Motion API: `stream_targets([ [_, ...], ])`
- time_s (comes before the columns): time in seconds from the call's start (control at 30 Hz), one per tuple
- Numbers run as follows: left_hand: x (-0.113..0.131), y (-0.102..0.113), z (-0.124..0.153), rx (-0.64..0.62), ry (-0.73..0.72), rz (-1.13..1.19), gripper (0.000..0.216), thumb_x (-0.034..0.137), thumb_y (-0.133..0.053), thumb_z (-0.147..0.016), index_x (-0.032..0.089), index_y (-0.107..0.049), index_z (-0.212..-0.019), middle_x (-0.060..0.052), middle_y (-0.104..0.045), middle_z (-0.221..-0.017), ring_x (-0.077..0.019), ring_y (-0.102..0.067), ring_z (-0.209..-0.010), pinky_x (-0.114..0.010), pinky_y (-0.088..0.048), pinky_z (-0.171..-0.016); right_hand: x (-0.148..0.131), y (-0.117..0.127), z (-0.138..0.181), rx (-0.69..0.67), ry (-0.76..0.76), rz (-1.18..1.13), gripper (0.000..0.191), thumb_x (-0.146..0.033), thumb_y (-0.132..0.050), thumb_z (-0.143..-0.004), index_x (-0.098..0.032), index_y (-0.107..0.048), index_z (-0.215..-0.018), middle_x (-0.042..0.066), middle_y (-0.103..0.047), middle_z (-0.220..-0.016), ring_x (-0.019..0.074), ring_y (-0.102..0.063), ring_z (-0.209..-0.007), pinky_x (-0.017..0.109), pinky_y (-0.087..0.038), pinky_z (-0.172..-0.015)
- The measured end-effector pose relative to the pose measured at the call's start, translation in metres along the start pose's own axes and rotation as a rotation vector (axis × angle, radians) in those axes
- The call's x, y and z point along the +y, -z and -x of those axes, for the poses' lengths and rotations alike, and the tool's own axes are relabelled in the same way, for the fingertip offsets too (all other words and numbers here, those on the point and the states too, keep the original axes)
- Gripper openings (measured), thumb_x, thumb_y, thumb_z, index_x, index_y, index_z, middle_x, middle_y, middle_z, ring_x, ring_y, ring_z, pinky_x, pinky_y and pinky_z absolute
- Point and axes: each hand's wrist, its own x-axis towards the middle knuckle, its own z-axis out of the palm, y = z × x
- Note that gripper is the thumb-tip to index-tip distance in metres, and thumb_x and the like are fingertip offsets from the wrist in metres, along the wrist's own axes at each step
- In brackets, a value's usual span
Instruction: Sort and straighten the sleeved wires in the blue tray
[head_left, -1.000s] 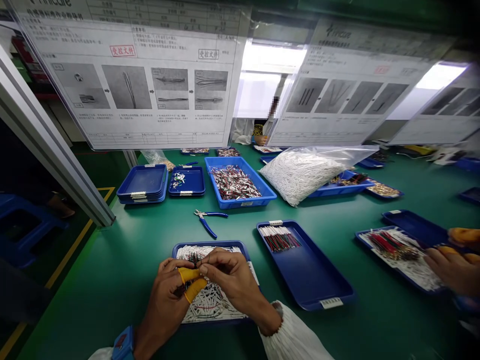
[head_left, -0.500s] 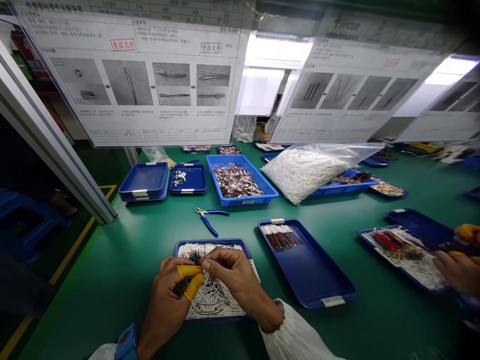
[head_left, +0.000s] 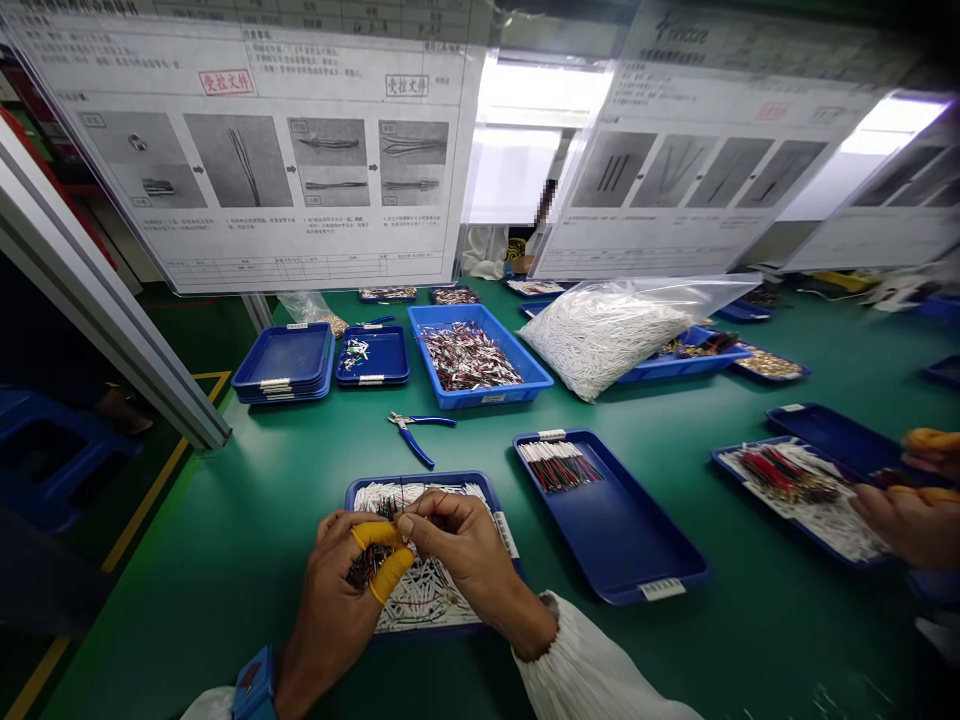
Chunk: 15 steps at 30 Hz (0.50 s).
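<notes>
Over a blue tray (head_left: 491, 488) of loose white tubes (head_left: 431, 592), both my hands meet fingertip to fingertip. My left hand (head_left: 334, 575), with yellow finger cots on thumb and index finger, curls round a bundle of thin dark wires (head_left: 363, 566). A small gap shows between its two covered fingertips. My right hand (head_left: 472, 550) pinches a thin wire close to the left index fingertip; the pinched end is too small to make out. Some red and dark wires lie among the tubes.
Right of my hands is a long blue tray (head_left: 630, 540) with a row of white-ended wires (head_left: 559, 467). Blue-handled cutters (head_left: 416, 430) lie beyond. Farther back are a bin of wire pieces (head_left: 544, 383), stacked trays (head_left: 281, 360) and a bag of white tubes (head_left: 611, 335). A co-worker's hands (head_left: 911, 515) work at right.
My left thumb and index fingertip have parted slightly. My right hand keeps its pinch at nearly the same place. The whole view has shifted a little.
</notes>
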Motion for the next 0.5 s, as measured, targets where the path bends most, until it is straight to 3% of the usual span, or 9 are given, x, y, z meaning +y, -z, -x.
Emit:
stream_targets([
  [0.2, -0.01, 0.0, 0.002, 0.061, 0.07, -0.014, 0.01, 0.023, -0.069, -0.087, 0.027, -0.074, -0.095, -0.002, -0.073, -0.092, -0.0214, -0.065, -0.089, -0.035, -0.053, -0.078, -0.002, 0.003, 0.0, -0.004, 0.011, 0.017, 0.037, -0.04, -0.091, -0.067, -0.018, -0.078, -0.094, 0.0, -0.068, -0.073, 0.0117, -0.058, -0.064, 0.024, -0.05, -0.061],
  [0.37, -0.011, -0.001, 0.003, 0.077, 0.088, 0.004, 0.008, 0.025, -0.069, -0.088, 0.026, -0.075, -0.093, -0.003, -0.073, -0.09, -0.0212, -0.066, -0.087, -0.035, -0.053, -0.077, 0.003, 0.001, -0.001, 0.068, 0.066, 0.104, 0.03, -0.043, -0.089, -0.068, -0.017, -0.075, -0.069, -0.001, -0.064, -0.059, 0.0121, -0.055, -0.055, 0.024, -0.048, -0.054],
  [0.5, -0.007, -0.001, 0.002, 0.101, 0.045, 0.013, 0.007, 0.025, -0.069, -0.088, 0.025, -0.075, -0.091, -0.002, -0.073, -0.089, -0.0204, -0.066, -0.085, -0.034, -0.053, -0.076, 0.009, -0.003, 0.0, 0.131, 0.084, 0.119, 0.027, -0.04, -0.091, -0.065, -0.018, -0.076, -0.067, 0.0, -0.065, -0.059, 0.0124, -0.054, -0.053, 0.024, -0.046, -0.051],
])
